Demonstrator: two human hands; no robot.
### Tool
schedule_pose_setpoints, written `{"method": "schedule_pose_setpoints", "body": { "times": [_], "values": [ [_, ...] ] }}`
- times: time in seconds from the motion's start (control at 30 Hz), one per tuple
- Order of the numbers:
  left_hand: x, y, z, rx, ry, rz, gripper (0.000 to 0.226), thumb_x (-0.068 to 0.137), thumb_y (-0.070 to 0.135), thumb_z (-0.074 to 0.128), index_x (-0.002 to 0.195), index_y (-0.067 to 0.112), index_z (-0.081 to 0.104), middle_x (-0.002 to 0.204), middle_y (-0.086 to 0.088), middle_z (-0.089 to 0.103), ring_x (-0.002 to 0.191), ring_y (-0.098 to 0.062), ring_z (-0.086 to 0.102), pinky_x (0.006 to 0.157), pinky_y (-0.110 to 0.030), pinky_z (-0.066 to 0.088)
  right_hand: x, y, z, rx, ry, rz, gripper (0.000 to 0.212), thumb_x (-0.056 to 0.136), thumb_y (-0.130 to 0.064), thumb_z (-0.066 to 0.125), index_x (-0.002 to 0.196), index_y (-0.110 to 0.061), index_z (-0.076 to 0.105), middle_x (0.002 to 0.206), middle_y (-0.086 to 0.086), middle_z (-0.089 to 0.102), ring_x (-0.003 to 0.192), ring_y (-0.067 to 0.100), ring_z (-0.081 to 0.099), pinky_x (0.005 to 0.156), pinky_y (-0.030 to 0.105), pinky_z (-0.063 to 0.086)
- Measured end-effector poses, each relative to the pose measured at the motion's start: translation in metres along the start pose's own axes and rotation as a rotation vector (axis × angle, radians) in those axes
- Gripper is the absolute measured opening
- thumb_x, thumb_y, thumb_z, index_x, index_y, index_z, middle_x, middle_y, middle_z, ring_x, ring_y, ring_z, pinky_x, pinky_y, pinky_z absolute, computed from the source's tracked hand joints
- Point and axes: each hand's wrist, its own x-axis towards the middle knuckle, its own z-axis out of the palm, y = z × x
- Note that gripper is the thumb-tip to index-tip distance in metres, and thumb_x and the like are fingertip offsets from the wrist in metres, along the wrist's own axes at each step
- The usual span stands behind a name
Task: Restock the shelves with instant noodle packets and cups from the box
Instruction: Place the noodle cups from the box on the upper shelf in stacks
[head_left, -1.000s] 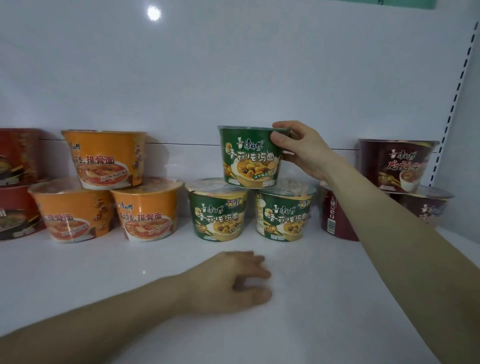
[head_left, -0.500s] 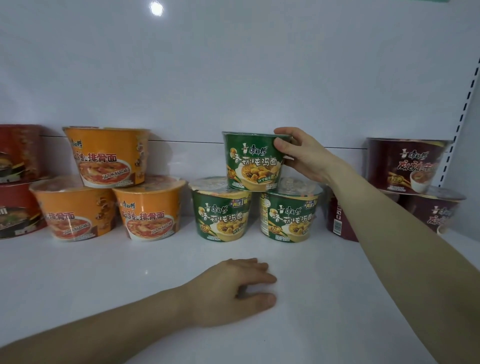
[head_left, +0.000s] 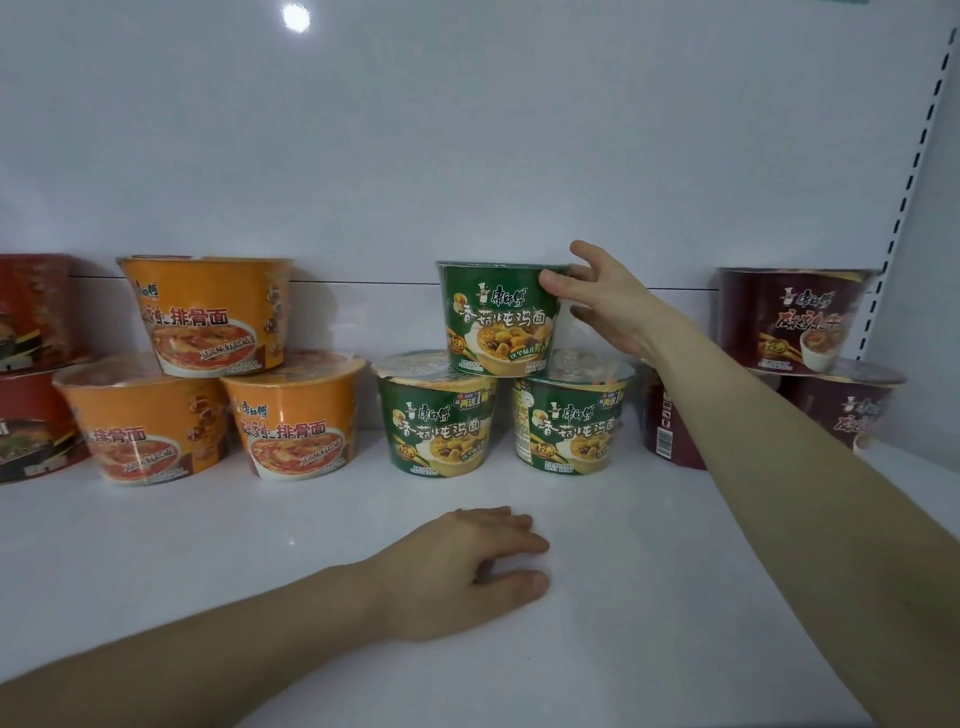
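White shelf (head_left: 597, 519): upright green cup (head_left: 498, 319), right hand (head_left: 608, 306) opening, left hand (head_left: 462, 571) empty.

On the shelf (head_left: 623, 545), one noodle cup (head_left: 498, 317) sits atop two others (head_left: 436, 415), bridging them. A like three-cup stack (head_left: 208, 364) stands to its left, another (head_left: 810, 364) to its right. The left hand (head_left: 457, 571) rests on the shelf before them.

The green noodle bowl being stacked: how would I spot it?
On the white shelf, find the three green bowls in the middle, between the orange and dark red ones. It is the top green bowl, straddling two lower bowls' lids, the right hand at its rim.
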Motion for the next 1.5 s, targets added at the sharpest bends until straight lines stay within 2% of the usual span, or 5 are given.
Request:
{"method": "schedule_pose_setpoints", "body": {
  "times": [0.2,0.4,0.83,1.27,1.5],
  "values": [
    [0.006,0.006,-0.012,0.147,-0.125,-0.015,0.044,0.094,0.046,0.041,0.130,0.022,0.050,0.124,0.001,0.057,0.112,-0.012,0.051,0.096,-0.024,0.038,-0.034,-0.015,-0.014,-0.378,0.265,-0.172,0.060,0.082,-0.028,0.069,0.133,-0.007,0.045,0.138,0.009,0.047,0.127,0.018,0.046,0.103,0.027,0.038],
    [0.031,0.035,-0.017,0.232,-0.059,0.075,0.047,0.092,0.053,0.039,0.129,0.027,0.051,0.133,0.010,0.054,0.115,-0.010,0.052,0.094,-0.023,0.041,-0.087,-0.018,-0.035,-0.635,0.329,-0.201,0.028,0.086,-0.018,0.064,0.110,-0.004,0.064,0.110,0.010,0.066,0.094,0.011,0.058,0.091,0.024,0.046],
    [0.110,0.104,0.020,0.275,-0.011,0.293,0.047,0.093,0.053,0.036,0.131,0.029,0.049,0.133,0.011,0.053,0.112,-0.010,0.053,0.095,-0.027,0.042,-0.172,0.000,-0.169,-0.776,0.674,-0.006,0.035,0.086,-0.018,0.062,0.118,-0.004,0.059,0.114,0.015,0.064,0.107,0.024,0.060,0.095,0.030,0.044],
    [0.219,0.106,0.017,0.445,0.438,-0.024,0.034,0.093,0.035,0.048,0.122,0.017,0.054,0.117,-0.004,0.060,0.107,-0.024,0.055,0.075,-0.031,0.043,-0.085,0.013,-0.237,-0.594,0.414,-0.065,0.081,0.078,-0.044,0.068,0.144,-0.024,0.026,0.152,0.001,0.027,0.138,0.022,0.030,0.113,0.039,0.029],
    [0.262,0.098,0.028,0.565,0.381,-0.166,0.037,0.094,0.040,0.045,0.125,0.021,0.052,0.113,-0.006,0.056,0.111,-0.026,0.050,0.076,-0.035,0.043,-0.057,0.028,-0.240,-0.447,0.400,-0.170,0.058,0.074,-0.030,0.076,0.123,-0.011,0.053,0.107,-0.005,0.053,0.096,0.007,0.052,0.073,0.009,0.042]
  ]
}}
